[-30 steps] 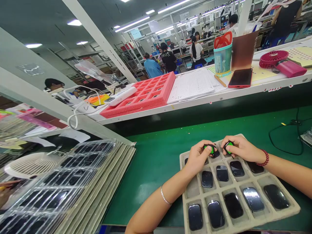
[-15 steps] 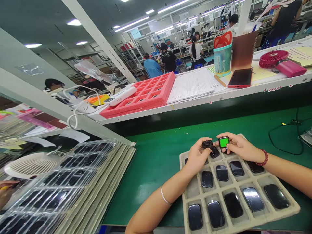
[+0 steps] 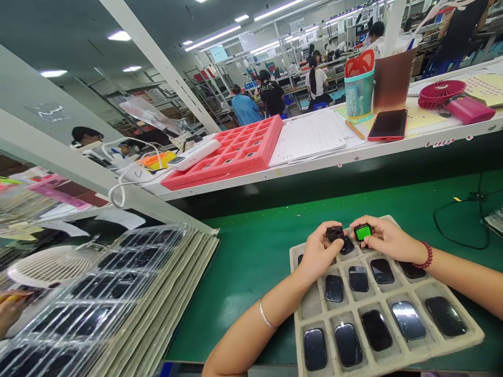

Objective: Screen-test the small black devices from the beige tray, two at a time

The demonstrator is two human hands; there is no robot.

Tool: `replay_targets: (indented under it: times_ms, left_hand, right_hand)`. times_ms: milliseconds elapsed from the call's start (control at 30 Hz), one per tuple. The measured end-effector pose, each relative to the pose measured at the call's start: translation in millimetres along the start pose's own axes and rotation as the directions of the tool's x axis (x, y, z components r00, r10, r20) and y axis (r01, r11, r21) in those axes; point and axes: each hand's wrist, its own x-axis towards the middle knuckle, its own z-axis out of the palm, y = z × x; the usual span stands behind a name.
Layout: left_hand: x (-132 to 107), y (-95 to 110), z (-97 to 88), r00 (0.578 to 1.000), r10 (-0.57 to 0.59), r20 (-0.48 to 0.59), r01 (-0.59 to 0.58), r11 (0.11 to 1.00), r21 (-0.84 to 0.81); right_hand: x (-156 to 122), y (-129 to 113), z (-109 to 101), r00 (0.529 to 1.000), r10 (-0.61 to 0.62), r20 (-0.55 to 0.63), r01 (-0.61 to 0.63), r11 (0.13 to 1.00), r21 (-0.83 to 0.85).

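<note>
- Closest to us, a beige molded pulp tray (image 3: pixel 467 335) sits on the green mat of the counter (image 3: pixel 243 298), with rounded black units (image 3: pixel 376 330) lying one to a pocket.
- Just above the tray's far rows, our left hand (image 3: pixel 320 252) has its grip clamped on a small dark square device (image 3: pixel 335 233), held off the pockets by the fingers.
- Beside it, our right hand (image 3: pixel 387 240) has its grip clamped on a small black device with a lit green screen (image 3: pixel 362 232); the two hands nearly touch.
- Right under our left fingers, another dark unit (image 3: pixel 346 245) lies at the tray's far edge.
- To our left on the counter, clear plastic blister trays (image 3: pixel 84 298) holding dark units lean in a long stack, with a white fan (image 3: pixel 47 267) behind them and another person's hand (image 3: pixel 10 309) at the picture's edge.
- To our right, a black cable (image 3: pixel 463 220) loops across the mat.
- Farther on, a raised white shelf (image 3: pixel 353 154) carries a red foam tray (image 3: pixel 236 152), a stack of ruled paper sheets (image 3: pixel 310 139), a red-cased phone (image 3: pixel 387 124), a teal cup (image 3: pixel 358 94) and a pink fan (image 3: pixel 442 93).
- Well beyond, co-workers in blue (image 3: pixel 245 103) and black (image 3: pixel 271 97) stand among the benches.
</note>
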Motion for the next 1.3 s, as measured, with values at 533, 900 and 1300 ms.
replay_targets:
  times_ms: [533, 900, 1300]
  left_hand:
    - [2, -7, -0.6, 1.000, 0.015, 0.002, -0.015, 0.998, 0.061]
    - [6, 6, -1.8, 0.982, -0.145, 0.120, 0.187, 0.815, -0.548]
    - [15, 10, -14.2, 0.928, -0.305, 0.214, 0.349, 0.513, -0.784]
  right_hand:
    - [1, 3, 0, 0.999, -0.019, 0.049, 0.018, 1.000, 0.013]
    - [5, 2, -7, 0.990, 0.108, 0.086, -0.137, 0.858, 0.495]
    - [10, 1, -25, 0.942, 0.234, 0.241, -0.327, 0.475, 0.817]
